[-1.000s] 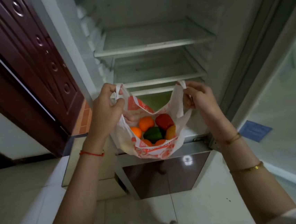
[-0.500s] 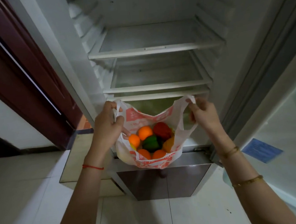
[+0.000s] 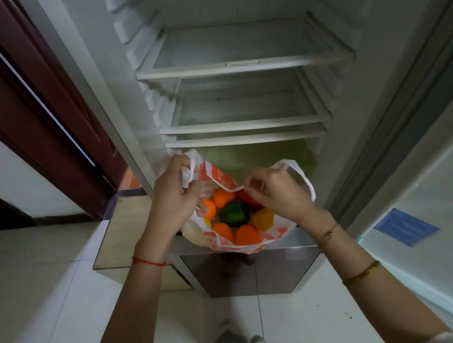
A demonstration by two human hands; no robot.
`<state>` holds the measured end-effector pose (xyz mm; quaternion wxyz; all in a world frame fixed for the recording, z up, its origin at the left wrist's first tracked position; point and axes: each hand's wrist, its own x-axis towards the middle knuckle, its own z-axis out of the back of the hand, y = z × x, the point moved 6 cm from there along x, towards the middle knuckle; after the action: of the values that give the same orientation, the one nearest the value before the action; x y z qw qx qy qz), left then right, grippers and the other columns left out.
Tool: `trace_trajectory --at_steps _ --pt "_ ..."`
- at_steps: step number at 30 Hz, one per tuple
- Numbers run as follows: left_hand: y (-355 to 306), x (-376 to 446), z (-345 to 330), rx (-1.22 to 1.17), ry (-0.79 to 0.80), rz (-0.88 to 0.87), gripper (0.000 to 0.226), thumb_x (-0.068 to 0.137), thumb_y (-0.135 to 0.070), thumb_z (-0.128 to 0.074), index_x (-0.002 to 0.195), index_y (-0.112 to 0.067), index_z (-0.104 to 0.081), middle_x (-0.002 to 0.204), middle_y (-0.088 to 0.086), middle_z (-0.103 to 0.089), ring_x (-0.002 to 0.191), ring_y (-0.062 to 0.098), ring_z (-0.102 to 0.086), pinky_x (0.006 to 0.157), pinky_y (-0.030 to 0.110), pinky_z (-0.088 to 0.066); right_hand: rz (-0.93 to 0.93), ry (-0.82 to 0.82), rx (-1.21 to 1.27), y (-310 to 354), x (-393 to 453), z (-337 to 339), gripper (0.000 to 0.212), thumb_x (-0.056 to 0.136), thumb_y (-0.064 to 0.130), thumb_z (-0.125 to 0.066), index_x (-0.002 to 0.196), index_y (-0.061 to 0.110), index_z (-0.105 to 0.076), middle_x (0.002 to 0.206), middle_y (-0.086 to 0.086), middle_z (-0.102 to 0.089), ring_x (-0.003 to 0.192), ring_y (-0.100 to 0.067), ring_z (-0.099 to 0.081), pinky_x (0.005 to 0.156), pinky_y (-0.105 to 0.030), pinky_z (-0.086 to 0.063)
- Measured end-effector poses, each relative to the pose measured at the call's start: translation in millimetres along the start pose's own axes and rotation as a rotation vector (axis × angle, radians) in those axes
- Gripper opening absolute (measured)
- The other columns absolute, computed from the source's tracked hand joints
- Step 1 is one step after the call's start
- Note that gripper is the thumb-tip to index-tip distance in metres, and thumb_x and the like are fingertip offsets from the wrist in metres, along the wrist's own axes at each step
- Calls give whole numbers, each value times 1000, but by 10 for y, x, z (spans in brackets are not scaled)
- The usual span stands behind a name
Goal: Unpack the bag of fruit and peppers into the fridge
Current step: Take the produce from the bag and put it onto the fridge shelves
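A white plastic bag (image 3: 235, 242) with red-orange print hangs open in front of the fridge (image 3: 243, 67), just below its lowest shelf. The left hand (image 3: 174, 197) grips the handle at the bag's 10 o'clock; the right hand (image 3: 275, 191) pinches the rim at 2 o'clock. Inside lie oranges (image 3: 246, 235) around a green pepper (image 3: 233, 212), with a red pepper (image 3: 246, 198) at 1 o'clock.

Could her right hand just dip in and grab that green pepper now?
Probably yes. The green pepper lies uncovered on top in the open bag, just below the right hand. But that hand pinches the bag's edge and must let go first.
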<state>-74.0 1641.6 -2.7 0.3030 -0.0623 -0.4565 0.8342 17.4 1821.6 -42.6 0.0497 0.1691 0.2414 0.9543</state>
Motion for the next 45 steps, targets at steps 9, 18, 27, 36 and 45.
trace_trajectory --at_steps 9,18,27,36,45 --pt "83 -59 -81 -145 91 -32 24 96 1 -51 115 -11 -44 82 17 -71 47 18 -69 45 26 -56 -293 334 -200 -758 -114 -429 93 86 1 -58 154 28 0 163 -10 3 133 -35 -44 97 -42 -51" --pt "256 -8 -81 -167 178 -40 25 96 2 -50 116 -11 -46 79 17 -72 49 16 -70 46 23 -55 -365 357 -198 -741 -37 -641 68 89 18 -62 149 21 -31 149 -9 -42 114 -29 -59 91 -33 -47" --pt "262 -36 -133 -205 186 -7 25 97 1 -51 113 -17 -44 90 23 -72 50 20 -71 48 22 -55 -349 512 -338 -769 112 -1351 80 74 48 -71 142 18 -41 144 -9 -42 135 -33 -35 115 -46 -28" --pt "222 23 -128 -208 136 36 28 97 1 -50 113 -20 -43 86 21 -71 47 17 -69 46 22 -54 -213 441 -548 -775 228 -1554 75 71 47 -72 134 17 -46 141 -11 -38 131 -32 -35 112 -44 -30" --pt "242 189 -94 -171 82 43 23 96 0 -50 112 -15 -45 83 14 -70 47 16 -70 48 26 -56 -376 155 270 -557 393 -786 69 65 48 -76 125 27 -47 117 3 -56 108 -16 -56 93 -34 -52"
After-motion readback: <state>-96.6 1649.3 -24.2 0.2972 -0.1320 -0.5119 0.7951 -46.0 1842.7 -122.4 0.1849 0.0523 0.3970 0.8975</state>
